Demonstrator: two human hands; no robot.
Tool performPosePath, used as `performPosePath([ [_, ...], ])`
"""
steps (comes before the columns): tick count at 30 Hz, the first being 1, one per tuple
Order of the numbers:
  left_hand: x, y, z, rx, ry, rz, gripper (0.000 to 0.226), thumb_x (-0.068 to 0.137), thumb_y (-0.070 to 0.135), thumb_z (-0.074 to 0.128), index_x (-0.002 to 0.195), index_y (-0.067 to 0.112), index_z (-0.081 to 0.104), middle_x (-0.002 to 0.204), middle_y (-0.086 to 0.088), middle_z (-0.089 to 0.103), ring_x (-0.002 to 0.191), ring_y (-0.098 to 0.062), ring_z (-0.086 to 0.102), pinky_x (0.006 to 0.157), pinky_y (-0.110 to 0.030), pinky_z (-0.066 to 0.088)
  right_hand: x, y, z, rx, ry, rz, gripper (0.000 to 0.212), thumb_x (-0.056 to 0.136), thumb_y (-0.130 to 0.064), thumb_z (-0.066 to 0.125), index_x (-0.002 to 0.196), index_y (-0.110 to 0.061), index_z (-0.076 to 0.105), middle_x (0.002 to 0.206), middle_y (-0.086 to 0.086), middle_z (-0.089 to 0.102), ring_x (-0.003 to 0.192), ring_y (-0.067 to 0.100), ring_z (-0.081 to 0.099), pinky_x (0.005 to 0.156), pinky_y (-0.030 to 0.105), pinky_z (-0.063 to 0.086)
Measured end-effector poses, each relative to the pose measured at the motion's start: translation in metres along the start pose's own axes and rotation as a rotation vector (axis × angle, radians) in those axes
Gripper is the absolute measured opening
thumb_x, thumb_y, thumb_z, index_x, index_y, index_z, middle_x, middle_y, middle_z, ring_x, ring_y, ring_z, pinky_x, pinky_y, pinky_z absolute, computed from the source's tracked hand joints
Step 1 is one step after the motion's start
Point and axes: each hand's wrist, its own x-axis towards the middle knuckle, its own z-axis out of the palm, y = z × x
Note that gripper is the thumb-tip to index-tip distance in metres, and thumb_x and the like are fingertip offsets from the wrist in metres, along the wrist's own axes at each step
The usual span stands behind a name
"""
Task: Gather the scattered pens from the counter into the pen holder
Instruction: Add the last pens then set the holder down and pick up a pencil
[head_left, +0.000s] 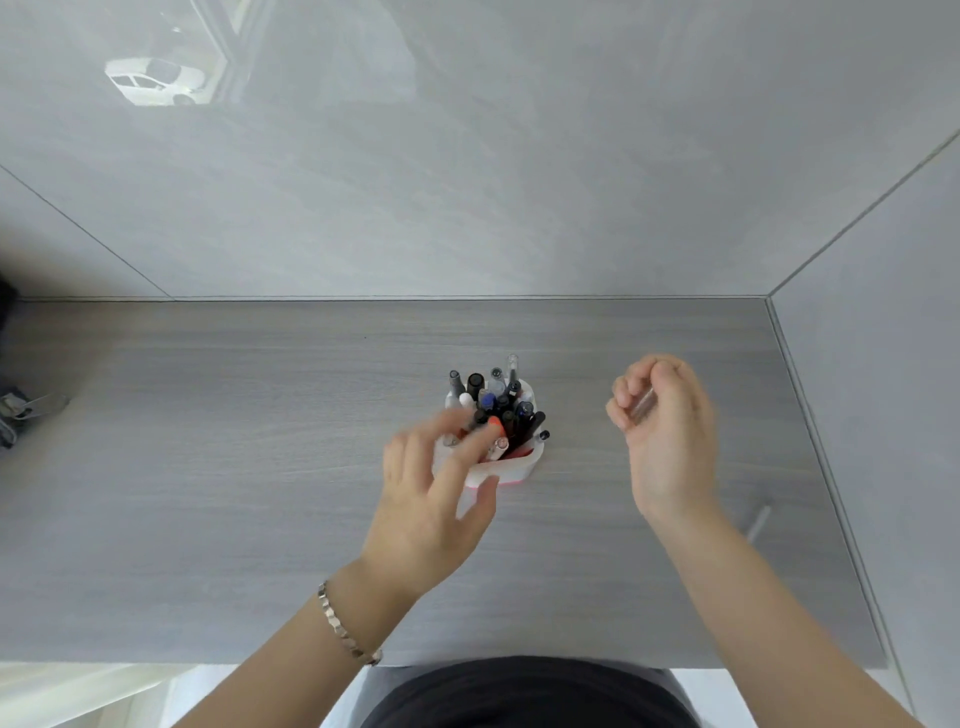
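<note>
white pen holder (511, 470) on grey bench (234, 493), full of pens (498, 410) | left hand (431, 499) fingers spread, blurred, at holder | right hand (667, 436) curled around clear pen (643, 406)

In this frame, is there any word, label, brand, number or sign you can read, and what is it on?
None is readable.
Mixed pens in the white pen holder: any barrel print is too small and blurred.
Clear pen in the right hand: no print visible.
Silver bracelet by the left hand: no marking visible.
Grey wood-grain counter: no text.

White pen holder (511, 467), grey wood-grain counter (208, 493)
</note>
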Motion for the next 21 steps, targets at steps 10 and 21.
performPosePath([
  [10,0.009,0.028,0.031,-0.232,-0.326,0.294,0.020,0.079,0.003,0.054,0.096,0.014,0.057,0.100,0.003,0.059,0.085,-0.014,0.057,0.069,-0.026,0.050,0.000,-0.002,-0.154,-1.626,0.270,0.316,0.042,0.087,-0.023,0.056,0.123,-0.004,0.045,0.120,0.026,0.042,0.096,0.045,0.056,0.081,0.043,0.046],
  [21,0.009,0.054,0.058,-0.294,-0.744,0.086,0.026,0.084,0.027,0.041,0.099,0.022,0.062,0.100,0.007,0.065,0.091,-0.004,0.055,0.080,-0.024,0.048,-0.037,0.042,-0.207,-1.722,0.278,0.329,0.033,0.070,0.002,0.073,0.097,0.011,0.056,0.090,0.035,0.055,0.082,0.049,0.056,0.069,0.050,0.052],
])
